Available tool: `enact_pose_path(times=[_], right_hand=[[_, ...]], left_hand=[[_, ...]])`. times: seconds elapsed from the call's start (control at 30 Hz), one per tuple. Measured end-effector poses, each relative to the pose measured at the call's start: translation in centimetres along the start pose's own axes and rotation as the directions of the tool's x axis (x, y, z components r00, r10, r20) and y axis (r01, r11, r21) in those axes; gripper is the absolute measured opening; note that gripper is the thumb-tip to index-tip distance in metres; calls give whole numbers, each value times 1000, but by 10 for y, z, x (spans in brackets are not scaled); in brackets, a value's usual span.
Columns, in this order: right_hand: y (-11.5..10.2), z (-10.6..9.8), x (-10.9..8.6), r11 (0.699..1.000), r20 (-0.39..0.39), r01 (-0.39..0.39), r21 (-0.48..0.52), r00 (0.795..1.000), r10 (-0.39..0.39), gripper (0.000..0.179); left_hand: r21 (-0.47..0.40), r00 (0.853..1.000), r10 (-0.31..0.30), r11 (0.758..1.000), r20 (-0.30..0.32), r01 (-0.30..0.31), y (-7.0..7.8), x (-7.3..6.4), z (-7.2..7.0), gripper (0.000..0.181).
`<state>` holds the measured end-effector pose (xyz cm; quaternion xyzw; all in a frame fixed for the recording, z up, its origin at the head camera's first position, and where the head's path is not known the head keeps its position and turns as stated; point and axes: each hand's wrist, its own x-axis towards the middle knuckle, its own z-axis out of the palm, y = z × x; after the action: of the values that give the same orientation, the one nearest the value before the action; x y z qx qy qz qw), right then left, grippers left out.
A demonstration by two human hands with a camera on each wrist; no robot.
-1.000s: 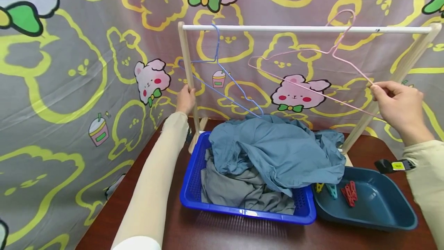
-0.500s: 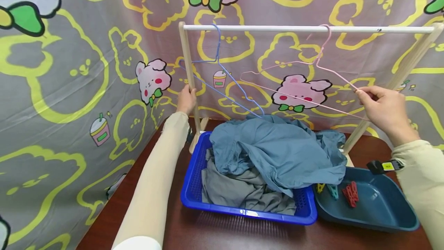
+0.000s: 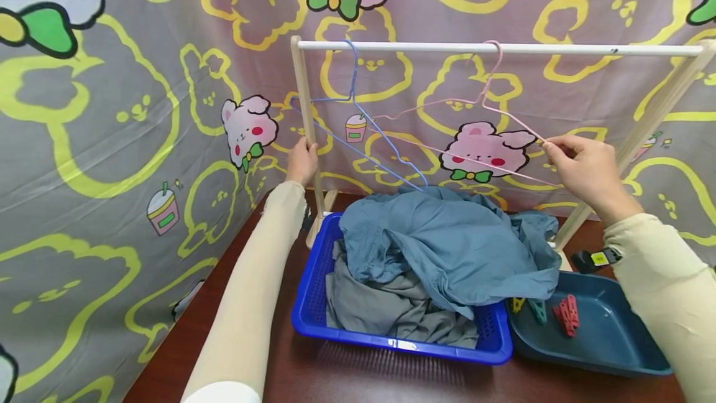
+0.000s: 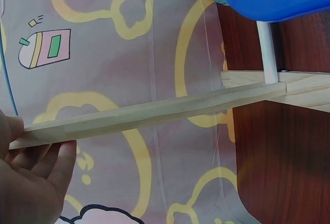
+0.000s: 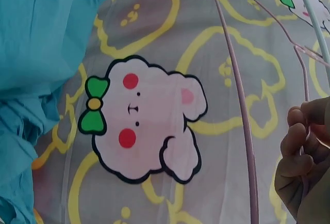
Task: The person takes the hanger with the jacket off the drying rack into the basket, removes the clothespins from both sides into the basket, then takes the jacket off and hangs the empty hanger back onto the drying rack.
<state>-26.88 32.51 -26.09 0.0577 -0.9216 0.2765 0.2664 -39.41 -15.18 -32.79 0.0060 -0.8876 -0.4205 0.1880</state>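
My right hand [image 3: 587, 170] pinches the right shoulder of a pink wire hanger [image 3: 486, 89], whose hook sits over the white rail [image 3: 419, 46] of a clothes rack. In the right wrist view, thumb and fingers close around the thin pink wire. My left hand [image 3: 302, 162] grips the rack's left wooden post [image 3: 302, 83], thumb on one side and fingers on the other, as the left wrist view shows. A blue wire hanger [image 3: 353, 73] hangs on the rail near that post, its lower corner just above the blue-grey garment [image 3: 464, 241].
Below the rail, a blue basket [image 3: 403, 346] holds the blue-grey garment and a grey cloth [image 3: 391, 303]. To its right stands a dark teal basin [image 3: 621, 322] with red clothes pegs [image 3: 567, 314] and others at its left side. A patterned curtain [image 3: 184, 111] hangs behind and left.
My right hand has moved left with the pink hanger; its hook, first raised above the rail, has come down over it and slid left. My left hand stays on the post.
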Motion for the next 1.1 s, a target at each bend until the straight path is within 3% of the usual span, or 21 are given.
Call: enact_pose_path(times=[0.4,0.5,0.63,0.8,1.0,1.1], right_hand=[[-10,7,-4,999,118,44,-11,992,-42,34],[-10,7,-6,998,138,65,-16,988,-62,33],[-7,5,-9,997,149,70,-21,987,-66,35],[0,2,-15,998,161,48,-27,986,-43,35],[13,-3,-31,997,205,47,-58,978,-34,41],[20,-5,-37,997,202,47,-69,979,-32,45]], left_hand=[[9,1000,27,1000,2,-27,2,-4,-3,26],[5,999,27,1000,36,-27,2,-7,-5,27],[26,991,-2,1000,137,-2,2,-13,-11,33],[106,945,-34,994,324,-1,-1,-25,-19,41],[165,859,-30,984,511,-63,-13,-51,-21,48],[123,815,-55,992,577,-20,-21,-67,-21,47]])
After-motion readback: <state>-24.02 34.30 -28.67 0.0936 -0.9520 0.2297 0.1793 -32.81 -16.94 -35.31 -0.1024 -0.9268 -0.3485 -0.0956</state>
